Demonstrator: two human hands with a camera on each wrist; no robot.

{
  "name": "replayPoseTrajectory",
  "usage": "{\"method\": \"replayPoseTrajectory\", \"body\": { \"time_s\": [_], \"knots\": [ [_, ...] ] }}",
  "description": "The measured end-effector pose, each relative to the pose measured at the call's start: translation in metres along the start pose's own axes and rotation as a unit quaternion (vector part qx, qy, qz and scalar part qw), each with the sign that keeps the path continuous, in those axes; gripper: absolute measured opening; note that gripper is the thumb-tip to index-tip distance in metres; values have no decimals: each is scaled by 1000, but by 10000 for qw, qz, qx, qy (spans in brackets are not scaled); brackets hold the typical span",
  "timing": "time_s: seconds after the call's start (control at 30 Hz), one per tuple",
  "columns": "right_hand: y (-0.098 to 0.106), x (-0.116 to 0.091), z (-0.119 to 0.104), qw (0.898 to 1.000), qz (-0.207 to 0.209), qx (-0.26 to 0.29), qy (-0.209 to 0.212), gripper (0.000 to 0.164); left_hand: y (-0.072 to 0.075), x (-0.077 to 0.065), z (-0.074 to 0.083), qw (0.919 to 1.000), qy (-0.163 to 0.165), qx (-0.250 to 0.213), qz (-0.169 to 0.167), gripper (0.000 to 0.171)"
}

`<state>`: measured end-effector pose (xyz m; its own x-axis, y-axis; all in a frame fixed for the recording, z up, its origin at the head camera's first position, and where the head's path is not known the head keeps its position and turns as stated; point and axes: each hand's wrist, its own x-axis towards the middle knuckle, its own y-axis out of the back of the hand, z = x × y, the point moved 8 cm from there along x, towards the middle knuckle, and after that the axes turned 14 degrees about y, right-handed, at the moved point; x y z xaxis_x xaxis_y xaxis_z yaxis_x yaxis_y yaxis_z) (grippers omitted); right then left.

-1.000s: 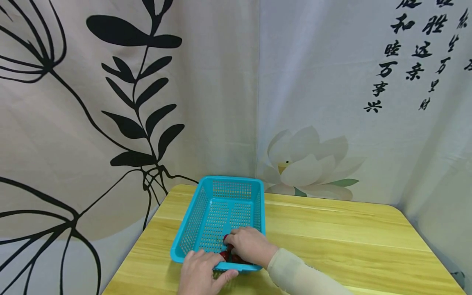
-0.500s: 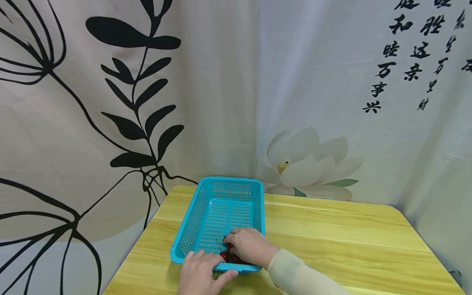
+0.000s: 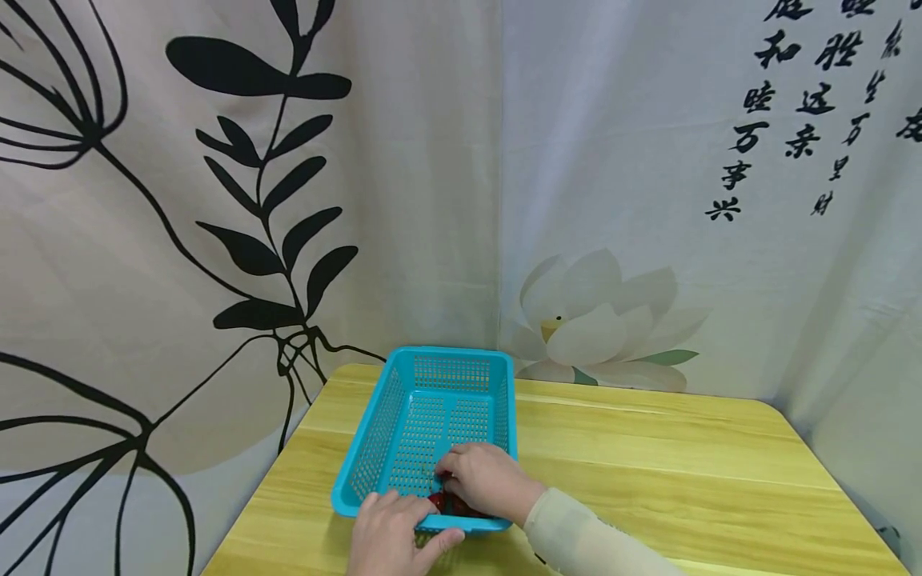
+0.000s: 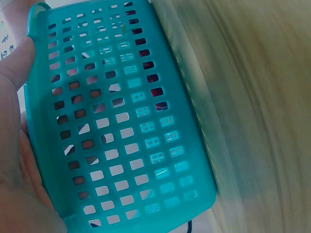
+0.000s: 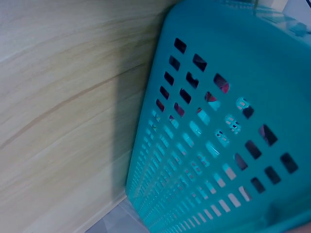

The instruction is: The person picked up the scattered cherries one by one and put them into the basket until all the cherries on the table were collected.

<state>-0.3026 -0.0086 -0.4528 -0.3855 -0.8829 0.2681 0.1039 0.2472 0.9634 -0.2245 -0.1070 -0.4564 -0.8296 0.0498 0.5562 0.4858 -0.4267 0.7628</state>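
A blue plastic basket (image 3: 450,350) with perforated walls stands on the table. At its near left corner my left hand (image 3: 394,528) grips the rim, fingers over the edge and thumb along the outside. The left wrist view shows the hand (image 4: 12,165) against the rim of the basket (image 4: 182,87). My right hand (image 3: 488,478) reaches inside over the near right side, its curled fingers on a dark red, shiny piece mostly hidden by the hand. Other dark red, rounded pieces (image 3: 437,502) lie beside it, and red shows through the holes of the basket (image 5: 272,63) in the right wrist view.
The yellow wood-grain table (image 3: 648,456) extends to the right of the basket. Behind it hangs a pale curtain (image 3: 432,200) printed with black plants, a lotus and lettering. The basket's far end stands close to the table's back edge.
Both hands and the basket hold nearly the same place. The red spot seen earlier at the right fingertips is now covered by the fingers. The head view has shifted slightly.
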Motion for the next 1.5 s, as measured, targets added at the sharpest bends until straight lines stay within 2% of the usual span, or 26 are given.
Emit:
{"method": "replayPoseTrajectory", "body": {
  "time_s": [0.23, 0.47, 0.63, 0.77, 0.97, 1.1, 1.33, 1.5],
  "knots": [
    [9, -2, 0, 9984, 501, 250, 83, 14, 0, 0, 0, 10000, 29, -22, -7, 40],
    [20, -7, 2, 9924, 1085, 563, 106, 10, -3, 0, -2, 9999, 102, -3, -119, 40],
    [35, -17, 5, 9877, 1478, 478, 178, 10, -4, 0, -3, 9996, 192, 86, -205, 45],
    [48, -32, 11, 9833, 1776, 393, -7, 12, -3, 0, -2, 9997, 175, 96, -169, 47],
    [69, -66, 22, 9730, 2268, 275, -328, 17, -3, 0, -2, 9998, 120, 29, -124, 46],
    [74, -95, 28, 9698, 2385, 184, -481, 20, -3, 1, -1, 9999, 77, 22, -109, 45],
    [69, -156, 32, 9756, 1993, 15, -926, 25, -2, 1, 0, 9999, 32, 34, -113, 48],
    [71, -208, 42, 9734, 1656, -186, -1575, 29, -3, 1, -1, 9990, 40, 108, -426, 50]
  ]
}}
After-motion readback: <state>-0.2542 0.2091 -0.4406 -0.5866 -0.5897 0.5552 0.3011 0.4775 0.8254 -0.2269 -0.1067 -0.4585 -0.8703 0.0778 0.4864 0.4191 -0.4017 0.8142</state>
